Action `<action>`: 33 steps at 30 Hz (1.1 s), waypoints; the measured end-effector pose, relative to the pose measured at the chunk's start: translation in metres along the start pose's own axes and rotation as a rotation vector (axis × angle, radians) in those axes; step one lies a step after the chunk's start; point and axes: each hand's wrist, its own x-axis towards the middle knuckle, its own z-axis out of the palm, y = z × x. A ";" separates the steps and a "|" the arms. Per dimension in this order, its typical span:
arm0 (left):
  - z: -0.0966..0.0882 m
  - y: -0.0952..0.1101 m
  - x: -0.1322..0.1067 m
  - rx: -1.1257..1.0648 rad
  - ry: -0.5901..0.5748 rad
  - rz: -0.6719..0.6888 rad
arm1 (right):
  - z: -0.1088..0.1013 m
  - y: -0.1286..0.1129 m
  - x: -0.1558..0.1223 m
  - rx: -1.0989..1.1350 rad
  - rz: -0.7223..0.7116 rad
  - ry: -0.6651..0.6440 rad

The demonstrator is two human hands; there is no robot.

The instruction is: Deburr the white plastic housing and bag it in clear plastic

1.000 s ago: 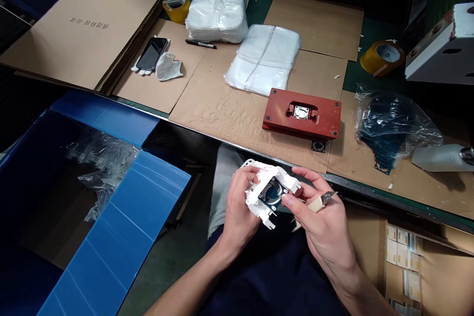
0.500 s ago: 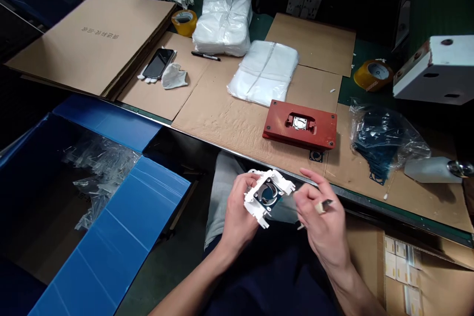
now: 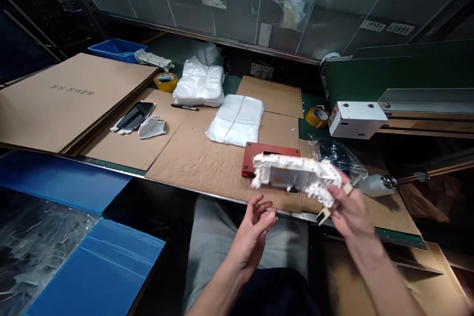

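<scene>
Right hand (image 3: pixel 350 210) pinches the white plastic frame (image 3: pixel 296 174) by its right end, lifted above the counter (image 3: pixel 207 163) edge, left hand (image 3: pixel 255 229) open and empty just beneath; frame looks light, stiff, thin-ribbed and breakable, best gripped along solid outer edges.

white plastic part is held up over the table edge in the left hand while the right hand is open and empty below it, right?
Not quite: the hands are swapped. In the head view the right hand holds the white plastic part up over the table edge, along with a small beige-handled tool, while the left hand is open and empty below it.
</scene>
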 end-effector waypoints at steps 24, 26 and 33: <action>-0.102 0.030 -0.034 0.151 0.314 0.087 | 0.072 -0.095 0.116 -1.338 -0.651 -0.834; -0.106 0.034 -0.033 0.153 0.312 0.080 | 0.072 -0.093 0.119 -1.377 -0.623 -0.876; -0.060 0.034 -0.025 0.030 0.017 -0.031 | 0.080 -0.094 0.116 -1.340 -0.583 -0.855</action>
